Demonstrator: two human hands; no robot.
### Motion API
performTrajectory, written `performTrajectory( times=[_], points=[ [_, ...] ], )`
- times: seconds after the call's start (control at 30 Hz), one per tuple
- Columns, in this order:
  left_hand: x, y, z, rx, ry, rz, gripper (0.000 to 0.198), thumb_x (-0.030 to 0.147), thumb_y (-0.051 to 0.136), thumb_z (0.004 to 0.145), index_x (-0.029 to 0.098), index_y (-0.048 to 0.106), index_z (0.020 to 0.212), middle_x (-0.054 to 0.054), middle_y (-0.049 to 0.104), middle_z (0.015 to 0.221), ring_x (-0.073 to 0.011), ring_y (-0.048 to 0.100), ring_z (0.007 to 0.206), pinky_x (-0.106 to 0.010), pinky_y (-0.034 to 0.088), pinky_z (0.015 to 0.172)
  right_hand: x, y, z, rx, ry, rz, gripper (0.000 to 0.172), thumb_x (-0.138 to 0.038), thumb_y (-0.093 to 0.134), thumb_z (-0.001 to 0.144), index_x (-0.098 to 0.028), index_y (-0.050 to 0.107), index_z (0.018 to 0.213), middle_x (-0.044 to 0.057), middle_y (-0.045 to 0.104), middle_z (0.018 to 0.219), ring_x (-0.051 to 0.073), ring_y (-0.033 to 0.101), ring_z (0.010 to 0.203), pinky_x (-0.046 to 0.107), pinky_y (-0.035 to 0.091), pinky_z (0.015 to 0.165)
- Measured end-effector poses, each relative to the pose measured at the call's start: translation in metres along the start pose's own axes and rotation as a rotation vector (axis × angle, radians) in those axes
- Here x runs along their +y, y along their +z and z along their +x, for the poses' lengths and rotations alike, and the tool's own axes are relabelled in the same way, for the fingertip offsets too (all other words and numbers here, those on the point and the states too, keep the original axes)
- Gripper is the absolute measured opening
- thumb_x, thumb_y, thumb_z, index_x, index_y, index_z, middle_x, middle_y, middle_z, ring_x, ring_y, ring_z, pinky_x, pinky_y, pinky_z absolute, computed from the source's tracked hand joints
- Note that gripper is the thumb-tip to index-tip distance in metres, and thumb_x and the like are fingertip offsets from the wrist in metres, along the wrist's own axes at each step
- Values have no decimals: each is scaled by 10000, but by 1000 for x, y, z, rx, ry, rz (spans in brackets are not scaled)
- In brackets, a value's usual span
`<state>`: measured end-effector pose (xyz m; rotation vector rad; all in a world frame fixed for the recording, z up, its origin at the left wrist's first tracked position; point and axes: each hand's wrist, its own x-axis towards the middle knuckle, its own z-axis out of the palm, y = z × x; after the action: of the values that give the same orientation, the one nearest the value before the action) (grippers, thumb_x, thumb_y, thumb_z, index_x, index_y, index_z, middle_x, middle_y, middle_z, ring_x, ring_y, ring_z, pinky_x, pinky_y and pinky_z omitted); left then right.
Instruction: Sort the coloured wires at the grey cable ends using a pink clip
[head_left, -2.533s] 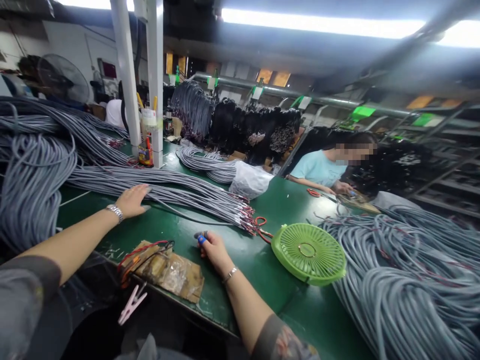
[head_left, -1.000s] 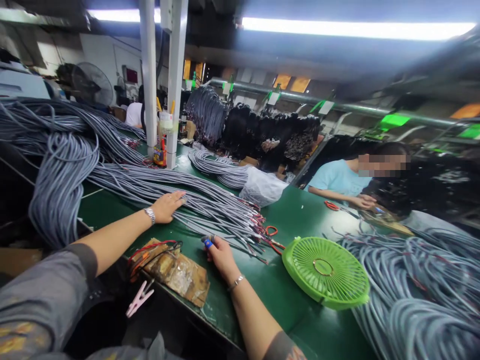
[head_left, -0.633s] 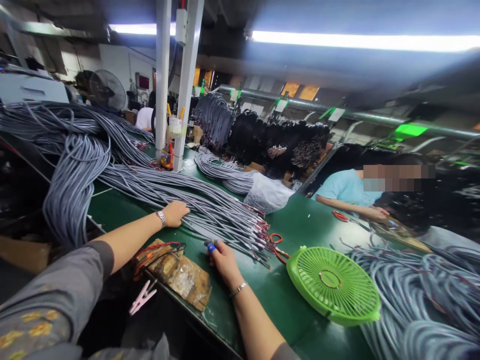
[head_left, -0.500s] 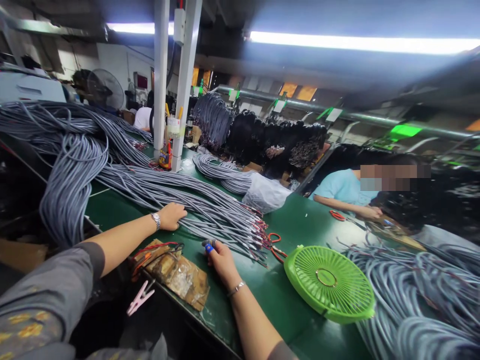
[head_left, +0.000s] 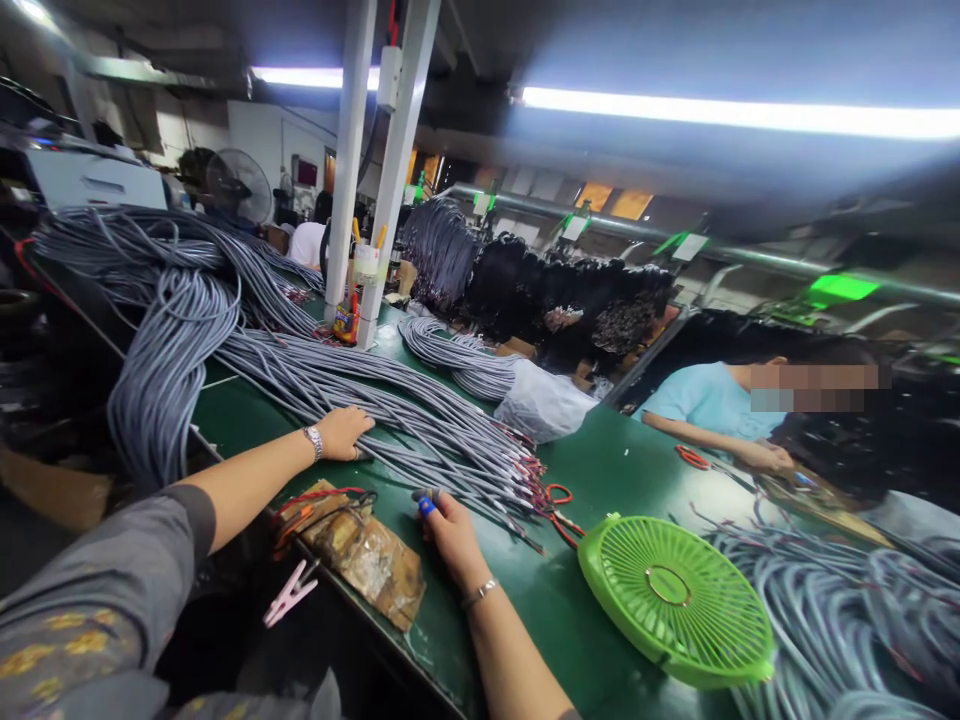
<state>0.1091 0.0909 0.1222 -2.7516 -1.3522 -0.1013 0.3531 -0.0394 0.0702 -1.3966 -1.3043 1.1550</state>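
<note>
A long bundle of grey cables (head_left: 420, 420) with stripped red and white ends lies across the green table (head_left: 592, 470). At its near edge, my left hand (head_left: 345, 433) curls over the cables, with its fingertips partly hidden among them. My right hand (head_left: 450, 530) is just above the table, below the bundle and apart from it. Its fingers are pressed together, with a blue band around the thumb and something dark at the fingertips; what they hold, if anything, is not clear. Beyond the cable ends lie scissors with red handles (head_left: 559, 495).
A green fan (head_left: 675, 600) stands right of my right hand. Taped brown cardboard (head_left: 375, 565) and a pink clip (head_left: 291, 592) are at the table's near edge. More cables (head_left: 840, 610) lie right; a white post (head_left: 390, 180) rises behind. A co-worker in blue (head_left: 690, 395) sits across.
The camera view has shifted, so the surroundings sit slightly further right and lower. Both hands keep nearly the same places by the cables.
</note>
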Motion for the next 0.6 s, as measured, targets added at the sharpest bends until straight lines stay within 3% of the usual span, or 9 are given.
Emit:
performTrajectory(
  times=[0.17, 0.23, 0.3, 0.43, 0.6],
  points=[
    [4, 0, -43, -32, 21, -15, 194, 380, 729, 786, 218, 698, 887, -127, 793, 854, -354, 768, 883, -416, 576, 805, -3, 1, -2, 9, -3, -6, 389, -599, 711, 654, -226, 630, 732, -24, 585, 627, 119, 448, 526, 251, 402, 495],
    [7, -2, -59, -45, 29, -22, 88, 290, 702, 781, 231, 683, 843, -105, 781, 808, -341, 765, 852, -401, 569, 778, -3, 1, -2, 5, -3, 0, 378, -587, 723, 658, -227, 635, 731, -20, 588, 625, 123, 457, 524, 252, 409, 492],
    [11, -5, -70, -50, 26, -27, 83, 194, 659, 767, 230, 681, 839, -116, 784, 887, -339, 759, 911, -408, 569, 814, -3, 1, -1, 2, -2, 7, 357, -564, 728, 662, -225, 648, 742, -19, 588, 624, 125, 468, 523, 252, 418, 490],
    [14, -14, -70, -62, 19, -41, 227, 136, 632, 744, 209, 691, 950, -150, 745, 1124, -332, 724, 1074, -416, 562, 940, -5, 2, -2, 37, 14, 15, 298, -497, 722, 677, -219, 679, 774, -20, 601, 628, 129, 515, 546, 236, 436, 480],
    [17, -26, -56, -152, 33, -23, 295, 136, 639, 729, 183, 708, 1012, -143, 768, 1002, -335, 760, 940, -411, 583, 848, -8, 4, -1, 80, 25, 59, 260, -410, 715, 703, -209, 710, 867, -5, 679, 721, 140, 629, 630, 193, 447, 467]
  ],
)
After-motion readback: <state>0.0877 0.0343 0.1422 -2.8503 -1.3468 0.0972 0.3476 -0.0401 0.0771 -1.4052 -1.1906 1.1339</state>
